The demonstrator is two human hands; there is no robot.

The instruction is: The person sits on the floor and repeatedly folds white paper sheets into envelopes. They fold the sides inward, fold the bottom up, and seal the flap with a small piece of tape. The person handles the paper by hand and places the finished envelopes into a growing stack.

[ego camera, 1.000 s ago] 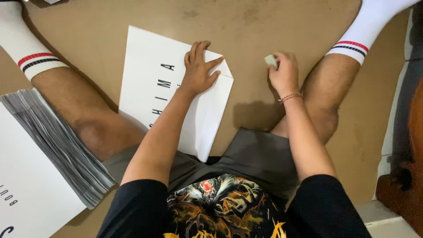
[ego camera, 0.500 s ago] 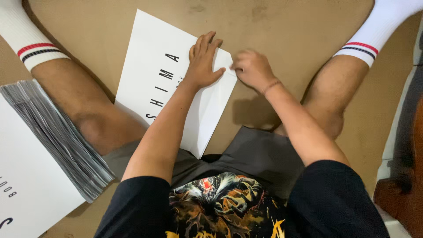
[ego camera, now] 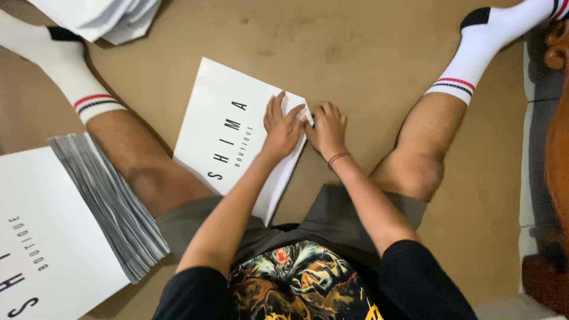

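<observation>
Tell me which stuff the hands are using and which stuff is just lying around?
In use:
- left hand and right hand, both pressing on the white printed paper bag

Lying about:
- tall stack of flat bags beside the left leg
- loose white pile at the top
- wooden furniture

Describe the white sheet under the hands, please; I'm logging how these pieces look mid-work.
The sheet is a flat, white rectangle, apparently stiff paper or thin card, with dark lettering printed along its length. It lies tilted on the brown floor between the person's legs. Its right edge looks folded over into a flap. The left hand presses flat on that flap near the top right corner, and the right hand touches the same corner. The lower end is hidden by the left forearm.
</observation>
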